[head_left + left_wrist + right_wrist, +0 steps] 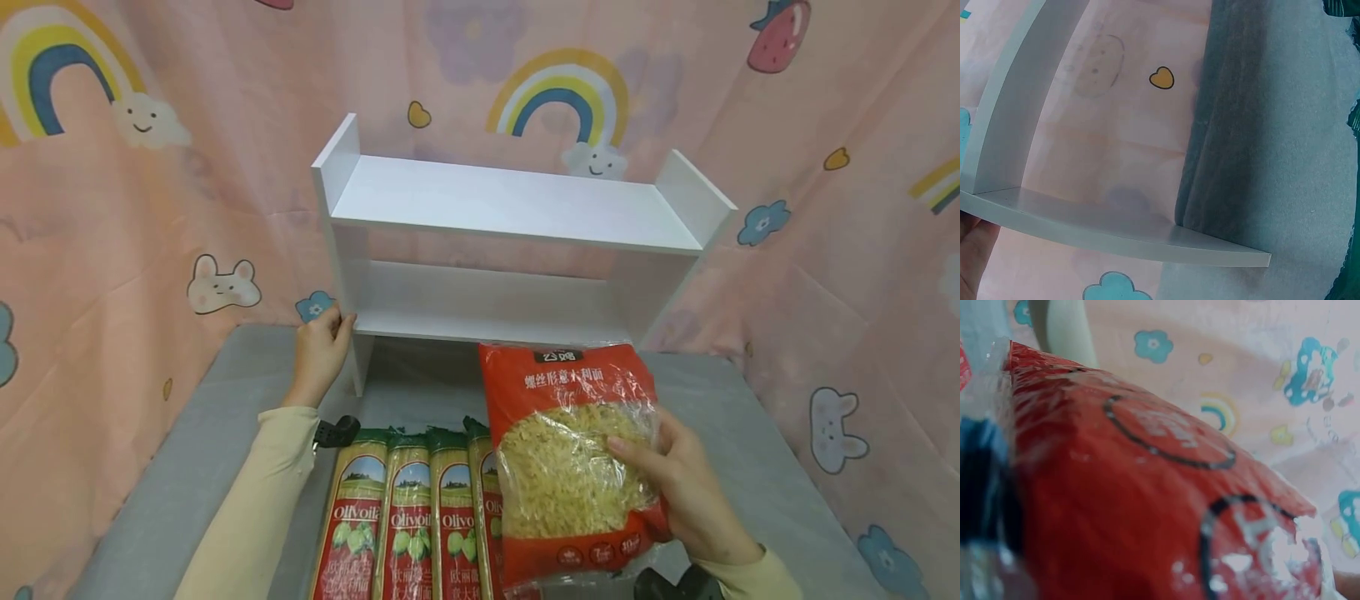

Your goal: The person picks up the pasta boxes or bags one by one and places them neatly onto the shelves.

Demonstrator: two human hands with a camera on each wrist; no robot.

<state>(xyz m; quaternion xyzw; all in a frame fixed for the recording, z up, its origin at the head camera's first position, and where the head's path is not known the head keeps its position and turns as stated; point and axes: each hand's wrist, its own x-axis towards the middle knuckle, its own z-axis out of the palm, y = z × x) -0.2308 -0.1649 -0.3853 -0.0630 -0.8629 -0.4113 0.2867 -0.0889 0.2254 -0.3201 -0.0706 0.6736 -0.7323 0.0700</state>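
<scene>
Right fingers [647, 460] grasping one pasta bag [566, 479], five o'clock
Left fingers [322, 328] gripping one shelf [517, 197], twelve; four noodle packs [410, 525] showing, six

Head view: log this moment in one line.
left hand: grips white shelf at left | right hand: holds red pasta bag | Olivoila packs: four visible, side by side
</scene>
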